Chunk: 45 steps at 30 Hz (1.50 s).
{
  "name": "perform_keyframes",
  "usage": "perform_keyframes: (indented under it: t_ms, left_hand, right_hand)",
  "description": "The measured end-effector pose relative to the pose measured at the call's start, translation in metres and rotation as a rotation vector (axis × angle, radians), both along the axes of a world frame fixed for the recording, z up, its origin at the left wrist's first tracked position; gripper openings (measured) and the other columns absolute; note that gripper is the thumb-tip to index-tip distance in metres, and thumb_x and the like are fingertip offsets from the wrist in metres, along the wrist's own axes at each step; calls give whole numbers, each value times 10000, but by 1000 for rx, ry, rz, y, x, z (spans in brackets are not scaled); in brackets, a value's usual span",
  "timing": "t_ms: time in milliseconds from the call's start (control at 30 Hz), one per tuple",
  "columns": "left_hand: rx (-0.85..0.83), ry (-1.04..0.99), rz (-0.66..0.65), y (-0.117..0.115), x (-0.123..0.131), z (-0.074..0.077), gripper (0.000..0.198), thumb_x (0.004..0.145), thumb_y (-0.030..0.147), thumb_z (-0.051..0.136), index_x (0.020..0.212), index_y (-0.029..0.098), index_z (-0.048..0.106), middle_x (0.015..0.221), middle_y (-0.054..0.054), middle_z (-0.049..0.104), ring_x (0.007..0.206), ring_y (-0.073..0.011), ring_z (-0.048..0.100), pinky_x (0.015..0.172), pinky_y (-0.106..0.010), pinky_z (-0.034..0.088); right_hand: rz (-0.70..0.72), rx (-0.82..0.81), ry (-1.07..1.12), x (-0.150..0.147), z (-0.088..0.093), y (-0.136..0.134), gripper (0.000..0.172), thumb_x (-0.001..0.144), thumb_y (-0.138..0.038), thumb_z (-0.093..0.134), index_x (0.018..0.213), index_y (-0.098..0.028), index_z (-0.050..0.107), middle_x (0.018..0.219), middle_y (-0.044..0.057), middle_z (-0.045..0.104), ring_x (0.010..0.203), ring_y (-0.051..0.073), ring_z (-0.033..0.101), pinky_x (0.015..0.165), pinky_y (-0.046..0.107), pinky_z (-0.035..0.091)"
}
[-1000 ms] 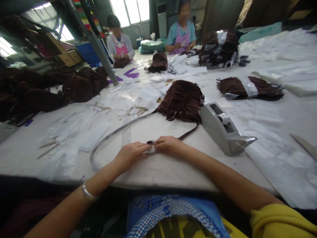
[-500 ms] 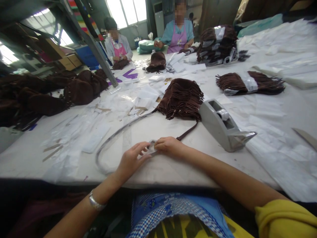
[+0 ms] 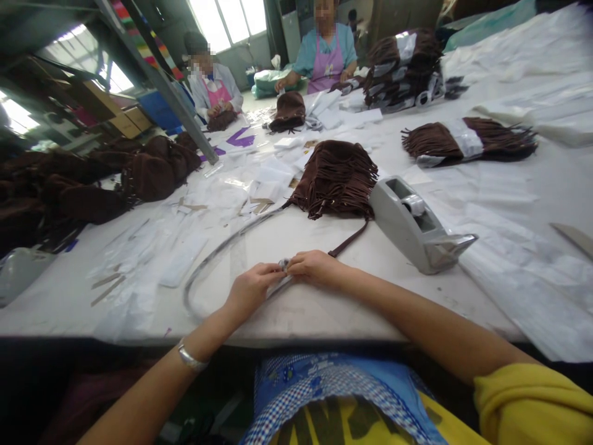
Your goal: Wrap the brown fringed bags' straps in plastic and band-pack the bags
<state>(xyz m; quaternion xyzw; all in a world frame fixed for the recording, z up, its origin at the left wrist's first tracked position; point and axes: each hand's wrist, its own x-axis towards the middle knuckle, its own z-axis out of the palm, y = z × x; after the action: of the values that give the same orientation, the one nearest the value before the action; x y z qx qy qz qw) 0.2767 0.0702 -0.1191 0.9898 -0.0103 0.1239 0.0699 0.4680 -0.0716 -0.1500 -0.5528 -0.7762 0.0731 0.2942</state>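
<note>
A brown fringed bag (image 3: 336, 179) lies on the white table, its long strap (image 3: 197, 272) looping toward me. Much of that strap is covered in greyish clear wrapping; a bare brown stretch shows near the bag's right side. My left hand (image 3: 252, 287) pinches the wrapping at the strap with thumb and fingertips. Close against it, my right hand (image 3: 312, 267) has its fingers closed on the strap. A small shiny bit of wrapping sticks up between the fingertips. Right of the bag stands a grey tape dispenser (image 3: 414, 222).
Brown bags (image 3: 160, 167) are heaped at the left. A wrapped fringed bundle (image 3: 467, 141) lies at the right, with a taller stack (image 3: 403, 71) behind. Paper and plastic scraps (image 3: 236, 185) cover the middle. Two co-workers in pink and purple aprons (image 3: 327, 65) sit across the table. A metal post (image 3: 171, 93) slants down at left.
My left hand's fingers, spread apart before, have closed to a pinch beside my right hand. The view has shifted slightly. My right hand stays on the strap.
</note>
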Motion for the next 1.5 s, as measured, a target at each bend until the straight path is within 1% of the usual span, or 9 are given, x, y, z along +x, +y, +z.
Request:
perform_keyframes:
  t_ms: [200,333,467,567,867,1033,1200,1367,1500]
  left_hand:
    - [90,164,-86,8,-1,18,312,939,174,546,1193,300,675,1132,-44,693,1024,-203,626,860,-335,548]
    - [-127,171,-26,11,10,31,255,955,192,516,1052,288,732,1085,-47,660,972,-170,640,838,-291,543]
    - [-285,220,-1,8,5,32,372,920,327,601,1288,272,609,1241,-79,610,1077,-197,632,906,-303,537]
    - [-174,250,-35,9,-3,24,496,875,308,665,1354,283,535,1285,-80,601,1096,-217,632,877,-306,549]
    - [215,154,-224,31,11,18,273,965,128,456,1183,209,600,1040,-55,662,897,-187,621,778,-312,507]
    - [192,133,-78,13,13,14,162,969,183,477,1016,185,633,933,-55,658,863,-187,605,713,-289,493]
    - [63,145,57,-11,8,10,148,964,298,521,972,209,638,946,-49,656,857,-179,618,722,-285,527]
    - [136,191,-139,16,5,19,367,963,162,495,1316,255,538,1418,-79,538,1074,-201,607,897,-350,542]
    - [130,181,-270,38,12,24,327,964,107,462,1248,214,585,1277,-71,648,1050,-187,625,887,-332,547]
  right_hand:
    - [-12,-10,-9,-1,1,1,145,901,-181,622,986,-161,737,1014,77,741,892,175,666,777,259,486]
    - [-26,-33,-14,0,3,0,150,896,-166,618,986,-184,737,1034,55,740,879,165,664,741,252,482]
    - [-18,-51,-29,1,6,-1,150,909,-154,602,991,-174,726,1041,56,736,908,171,658,719,250,475]
    - [-4,-72,-28,3,9,-1,153,923,-154,589,1002,-181,717,1037,50,733,912,162,652,709,238,470]
    - [94,-94,44,12,10,2,169,952,-164,554,1017,-191,708,1032,55,725,915,157,643,775,261,502]
    - [-47,-21,31,4,10,-8,280,941,-262,594,1212,-203,637,1229,73,677,1038,185,644,843,303,509]
    - [-138,-70,-90,-10,10,-8,168,956,-280,573,1034,-195,694,980,49,723,871,168,655,743,264,486]
    - [1,-107,-86,1,14,-1,151,939,-161,561,986,-184,702,984,48,717,858,161,634,728,255,470]
    - [34,-109,-53,12,13,-2,192,919,-115,559,1029,-179,702,1069,60,721,919,172,647,758,268,487]
